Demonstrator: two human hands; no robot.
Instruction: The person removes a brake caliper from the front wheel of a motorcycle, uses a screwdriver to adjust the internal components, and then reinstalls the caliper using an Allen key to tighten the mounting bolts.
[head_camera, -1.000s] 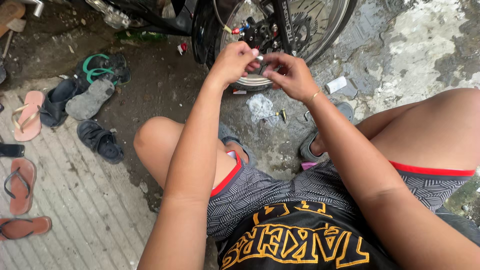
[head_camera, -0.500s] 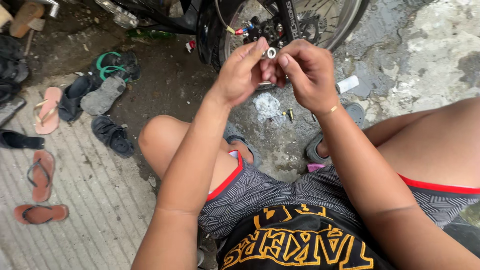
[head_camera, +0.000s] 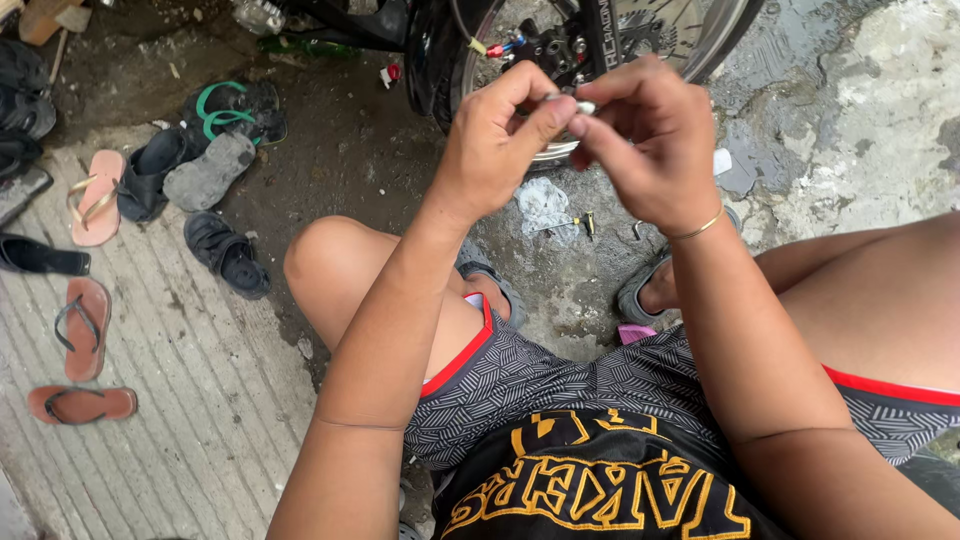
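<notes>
While the person squats over wet concrete, sandals and flip-flops (head_camera: 85, 340) lie scattered far left on the ribbed paving, with 1 dark sandal (head_camera: 227, 253) nearer the knee. Left hand (head_camera: 497, 140) is raised in front of the wheel (head_camera: 600, 50), thumb and forefinger pinched on a small silver metal part (head_camera: 578, 103). Right hand (head_camera: 645, 140) meets it from the other side, fingertips pinching the same part, so both hands touch at the tips. Part sits between the 2 hands, level with the wheel's lower rim, well above the ground. Below the hands: a crumpled clear plastic scrap (head_camera: 545, 205) and a small bit-like tool (head_camera: 585, 222) on the concrete. Thin gold bangle (head_camera: 700, 228) on right wrist.
</notes>
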